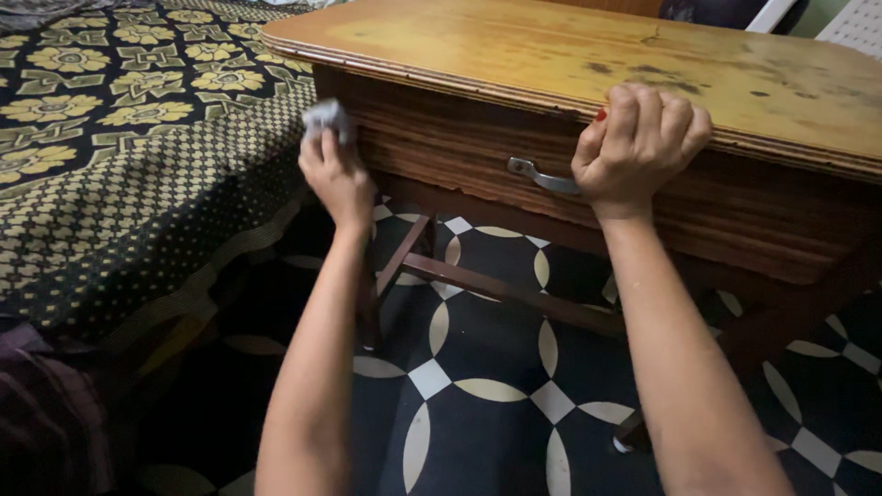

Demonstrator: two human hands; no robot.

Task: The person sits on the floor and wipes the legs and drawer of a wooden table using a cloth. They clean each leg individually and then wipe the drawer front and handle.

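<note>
Cloth (326,117), a small pale wad pinched in the left hand's (335,179) fingers against the drawer front (441,152) at upper centre-left, could slip out, while right hand (638,147) fingers curl over the worktop (514,46) edge.

Surface (588,55) runs off frame at 12 and 3 o'clock; far edge and right end not visible. Drawer handle (540,176): right end hidden behind right hand (638,147). Cloth (325,117) mostly buried in left hand (336,174), only a crumpled bit shows at 12 o'clock of the fist. Left fingers curl out of sight. Both forearms cut off at 6 o'clock. Bed (119,138) cropped at 9 o'clock. Dark bundle at 8 o'clock too blurred to identify.
</note>
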